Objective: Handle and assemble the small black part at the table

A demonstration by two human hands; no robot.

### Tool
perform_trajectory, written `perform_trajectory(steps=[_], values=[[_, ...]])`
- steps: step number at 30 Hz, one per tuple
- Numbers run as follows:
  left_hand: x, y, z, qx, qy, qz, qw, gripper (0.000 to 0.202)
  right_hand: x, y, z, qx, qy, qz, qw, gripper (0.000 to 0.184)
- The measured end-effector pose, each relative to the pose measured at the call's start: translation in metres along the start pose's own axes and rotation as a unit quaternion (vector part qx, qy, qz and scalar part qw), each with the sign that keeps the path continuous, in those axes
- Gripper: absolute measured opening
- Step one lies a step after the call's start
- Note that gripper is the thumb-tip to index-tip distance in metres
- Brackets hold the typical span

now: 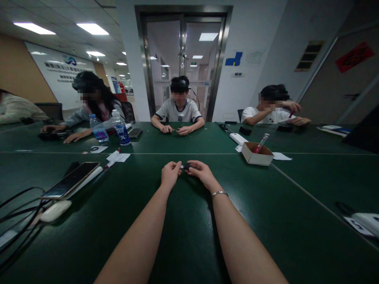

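Both my hands are held together just above the green table, ahead of me. Between them is a small black object with a silvery end, too small to name. My left hand pinches it at the silvery side. On the black side, the fingers of my right hand are closed around it and partly cover it. A metal bracelet circles my right wrist.
On the left lie a phone, black cables and a white rounded device. Two water bottles stand beyond. Right of my hands sits an open box with a clear tube. Several people sit around the table.
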State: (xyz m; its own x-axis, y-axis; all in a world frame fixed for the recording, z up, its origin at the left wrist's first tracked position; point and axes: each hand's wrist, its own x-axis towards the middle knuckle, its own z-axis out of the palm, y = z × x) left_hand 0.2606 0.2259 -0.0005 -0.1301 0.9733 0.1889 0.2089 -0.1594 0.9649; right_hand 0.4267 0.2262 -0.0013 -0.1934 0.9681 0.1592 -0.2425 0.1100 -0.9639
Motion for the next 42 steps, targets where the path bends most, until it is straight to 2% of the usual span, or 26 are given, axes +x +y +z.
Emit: perform_trajectory(steps=[14,29,42], values=[[-0.005,0.015,-0.003,-0.022,0.0,-0.059,0.998,0.032,-0.001,0.0,-0.001,-0.006,-0.006,-0.005,1.0,0.042],[-0.002,0.011,0.0,-0.034,0.007,-0.061,0.998,0.035,-0.001,-0.001,0.0,-0.01,-0.01,-0.012,1.0,0.042],[-0.003,0.01,-0.003,-0.003,-0.01,-0.048,0.999,0.038,-0.004,-0.005,0.001,-0.013,-0.017,-0.014,1.0,0.044]])
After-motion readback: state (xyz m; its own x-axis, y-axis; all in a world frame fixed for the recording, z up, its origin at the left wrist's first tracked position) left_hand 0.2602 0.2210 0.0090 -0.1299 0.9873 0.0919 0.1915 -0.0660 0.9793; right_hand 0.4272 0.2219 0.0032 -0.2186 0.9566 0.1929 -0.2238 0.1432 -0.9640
